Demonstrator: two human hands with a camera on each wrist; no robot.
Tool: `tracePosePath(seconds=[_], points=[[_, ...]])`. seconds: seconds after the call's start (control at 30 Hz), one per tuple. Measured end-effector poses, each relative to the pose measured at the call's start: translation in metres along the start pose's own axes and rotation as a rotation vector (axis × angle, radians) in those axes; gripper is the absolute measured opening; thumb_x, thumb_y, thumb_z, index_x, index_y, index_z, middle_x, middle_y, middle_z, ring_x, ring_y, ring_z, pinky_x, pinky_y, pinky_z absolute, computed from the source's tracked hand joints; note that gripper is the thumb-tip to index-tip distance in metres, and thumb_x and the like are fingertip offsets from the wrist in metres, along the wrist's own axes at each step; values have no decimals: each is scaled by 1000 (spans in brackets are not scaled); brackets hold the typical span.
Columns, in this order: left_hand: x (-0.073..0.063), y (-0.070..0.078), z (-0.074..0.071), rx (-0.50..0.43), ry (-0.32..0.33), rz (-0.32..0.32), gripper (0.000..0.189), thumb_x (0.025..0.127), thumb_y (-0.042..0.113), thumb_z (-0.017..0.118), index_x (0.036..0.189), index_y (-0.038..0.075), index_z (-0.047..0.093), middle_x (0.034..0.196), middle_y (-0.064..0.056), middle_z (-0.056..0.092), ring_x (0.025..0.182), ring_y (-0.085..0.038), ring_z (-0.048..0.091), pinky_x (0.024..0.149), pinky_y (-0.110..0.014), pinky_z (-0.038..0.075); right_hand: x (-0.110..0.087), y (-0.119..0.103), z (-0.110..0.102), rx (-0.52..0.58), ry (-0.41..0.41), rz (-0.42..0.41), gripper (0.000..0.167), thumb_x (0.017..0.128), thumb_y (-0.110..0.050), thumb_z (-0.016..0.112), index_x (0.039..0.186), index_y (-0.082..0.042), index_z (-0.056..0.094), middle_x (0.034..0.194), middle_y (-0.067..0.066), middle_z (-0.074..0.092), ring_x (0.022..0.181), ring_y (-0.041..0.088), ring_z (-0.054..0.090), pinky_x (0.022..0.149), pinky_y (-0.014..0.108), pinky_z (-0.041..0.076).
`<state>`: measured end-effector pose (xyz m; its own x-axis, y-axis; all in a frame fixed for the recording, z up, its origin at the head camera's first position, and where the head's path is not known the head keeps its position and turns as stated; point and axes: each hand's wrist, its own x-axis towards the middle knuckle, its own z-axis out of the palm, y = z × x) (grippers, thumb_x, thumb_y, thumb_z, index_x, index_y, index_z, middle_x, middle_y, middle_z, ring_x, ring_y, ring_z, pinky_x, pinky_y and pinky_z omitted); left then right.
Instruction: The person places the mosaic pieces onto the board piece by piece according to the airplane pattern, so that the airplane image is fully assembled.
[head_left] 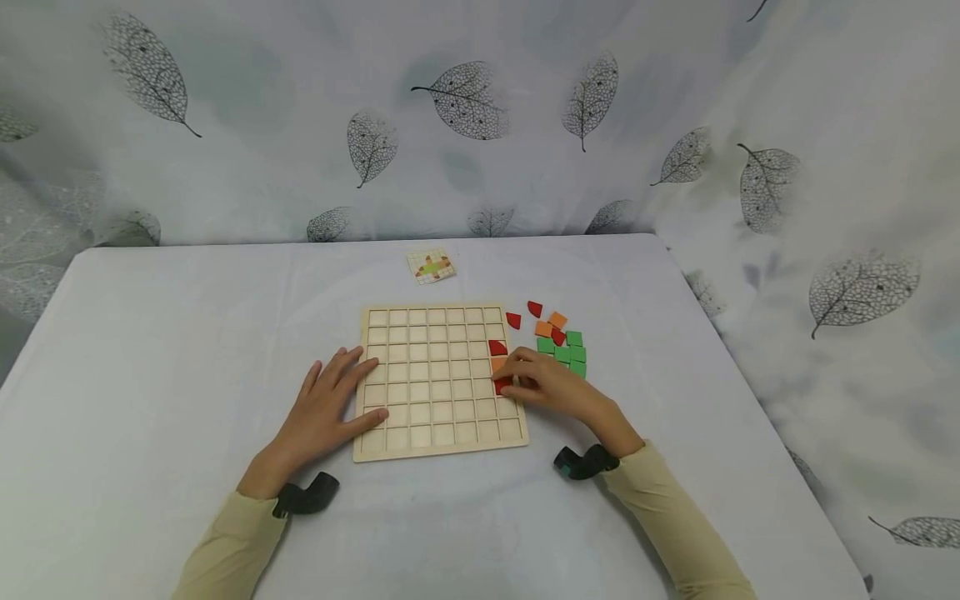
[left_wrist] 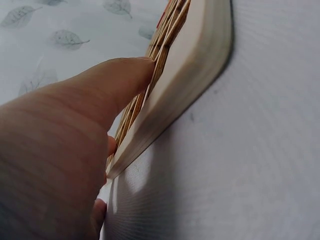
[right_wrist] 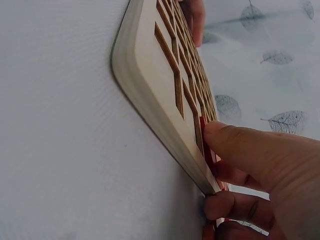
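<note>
A square wooden grid board [head_left: 441, 454] lies on the table. Along its left side rests my left hand [head_left: 326, 406], fingers spread, the thumb and fingertips touching the frame and cells; in the left wrist view the thumb [left_wrist: 110, 82] lies on the board's edge. My right hand [head_left: 551, 383] is at the right column, its thumb and fingers pinching a red tile [right_wrist: 208, 145] at a cell there. Just beyond it in that column sit an orange square tile [head_left: 497, 364], partly hidden by fingers, and a red quarter-round tile [head_left: 497, 347].
Right of the board lie loose tiles: several green squares [head_left: 562, 354], two orange squares [head_left: 557, 319] and three red quarter-rounds [head_left: 535, 309]. Behind the board is a small pattern card [head_left: 431, 266]. A white cloth covers the table [head_left: 187, 350]; leaf-print curtains [head_left: 300, 125] hang behind.
</note>
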<state>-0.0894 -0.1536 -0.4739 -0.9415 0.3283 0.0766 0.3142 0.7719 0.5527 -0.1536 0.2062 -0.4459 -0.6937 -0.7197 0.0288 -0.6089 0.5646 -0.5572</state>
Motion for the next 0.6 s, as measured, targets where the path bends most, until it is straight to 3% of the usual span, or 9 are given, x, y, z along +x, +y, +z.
tracePosePath(seconds=[0.33,0.6], points=[[0,-1,0,2,4,1,75,88,46,68,149,11,40,157,-15,27,147,-37,16,118,-56,5,0,2,1,8,-12,9,27,91,-19,71,117,-10,70,108,4,60,81,13,50,66,21,46],[0,-1,0,1,2,-3,75,88,46,68,149,12,40,157,-15,27,147,-37,16,118,-56,5,-5,4,-4,121,26,27,24,91,-13,70,115,-9,71,107,2,62,93,15,52,77,24,51]])
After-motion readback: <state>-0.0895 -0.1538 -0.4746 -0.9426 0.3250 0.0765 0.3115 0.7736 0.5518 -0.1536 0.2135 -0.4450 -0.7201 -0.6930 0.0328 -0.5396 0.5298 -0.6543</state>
